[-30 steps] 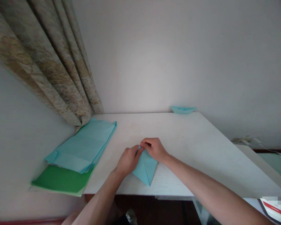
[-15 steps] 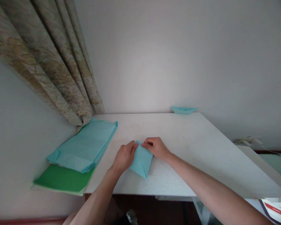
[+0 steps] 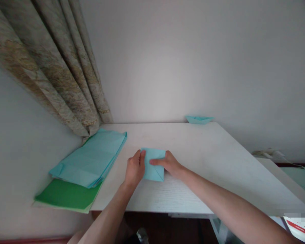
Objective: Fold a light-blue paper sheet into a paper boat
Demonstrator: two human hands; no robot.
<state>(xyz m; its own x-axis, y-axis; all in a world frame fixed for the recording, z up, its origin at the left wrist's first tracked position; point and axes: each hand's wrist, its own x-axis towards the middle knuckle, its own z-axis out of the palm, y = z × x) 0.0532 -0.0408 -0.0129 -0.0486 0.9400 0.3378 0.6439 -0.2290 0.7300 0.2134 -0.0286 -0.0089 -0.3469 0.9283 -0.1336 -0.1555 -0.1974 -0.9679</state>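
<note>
Between my hands is a folded piece of light blue paper, squarish in outline, with a diagonal crease near its lower right corner. My left hand grips its left edge, thumb on top. From the right, my right hand holds the opposite edge, its thumb lying across the paper's face. The fingers under the sheet are hidden. Both hands are over the front middle of the white table. A folded light blue paper boat stands at the table's back edge, near the wall.
A stack of light blue paper lies on the left, on top of green paper that juts past the table's left edge. A patterned curtain hangs at the back left. Cables lie beyond the table's right side.
The folded paper has turned from a slanted diamond to a square-on position. My right hand has gone from pinching the top edge to holding the right side, thumb across it.
</note>
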